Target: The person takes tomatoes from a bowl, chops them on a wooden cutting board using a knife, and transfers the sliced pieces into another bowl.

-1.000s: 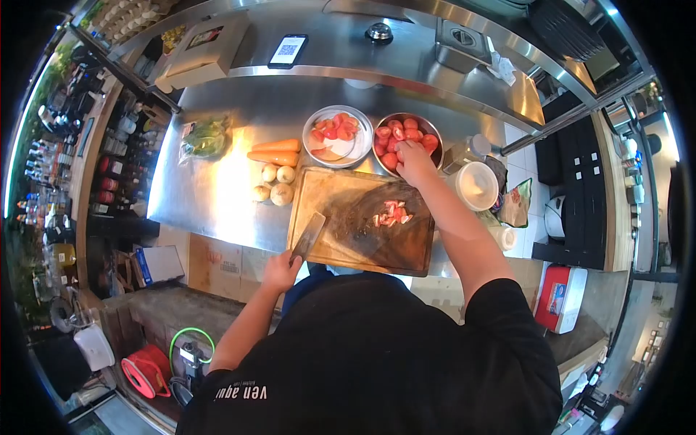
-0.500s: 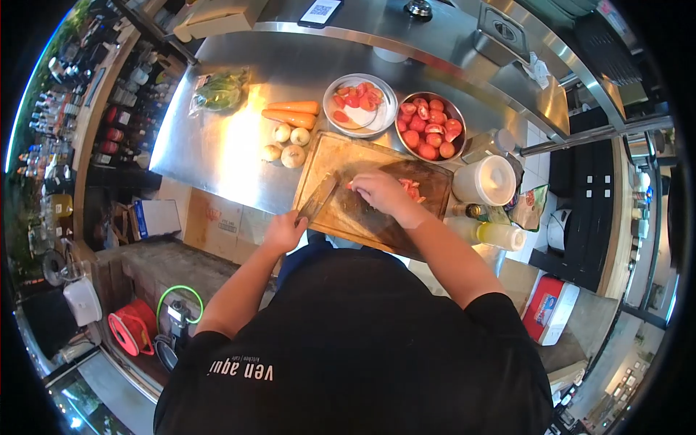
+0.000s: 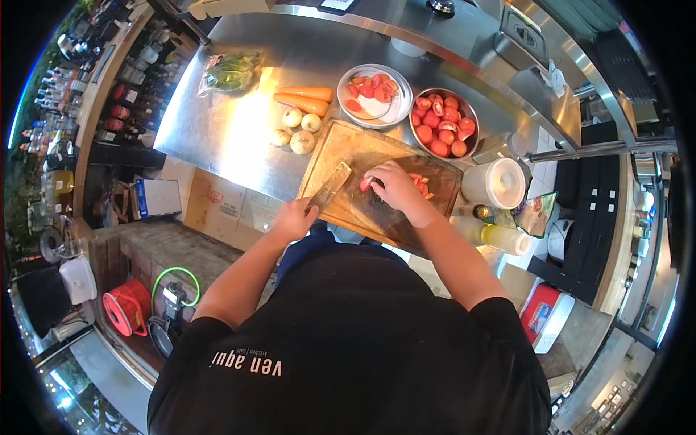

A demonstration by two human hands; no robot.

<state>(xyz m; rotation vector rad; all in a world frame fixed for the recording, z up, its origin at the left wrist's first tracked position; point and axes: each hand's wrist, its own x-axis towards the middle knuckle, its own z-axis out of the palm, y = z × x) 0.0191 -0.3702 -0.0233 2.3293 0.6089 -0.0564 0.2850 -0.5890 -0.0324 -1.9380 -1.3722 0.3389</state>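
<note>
My left hand [image 3: 293, 220] is closed around the handle of a knife [image 3: 333, 183], whose blade slants over the left part of the wooden cutting board [image 3: 335, 141]. At the board's middle, my right hand [image 3: 395, 187] has its fingers curled on a red tomato piece [image 3: 365, 185]; the palm hides part of it. Chopped tomato [image 3: 421, 183] lies on the board just beyond that hand. The knife tip and the held piece are a short gap apart.
Behind the board stand a white bowl [image 3: 403, 109] with tomato slices and a steel bowl [image 3: 475, 125] of tomatoes. Carrots [image 3: 304, 100], onions [image 3: 302, 142] and bagged greens [image 3: 230, 72] lie to the left. A lidded tub [image 3: 500, 183] and a bottle [image 3: 507, 240] flank the board's right side.
The view has shifted, so the counter items sit further right. The knife blade has turned more into view, and a larger red tomato piece now shows at my right fingertips.
</note>
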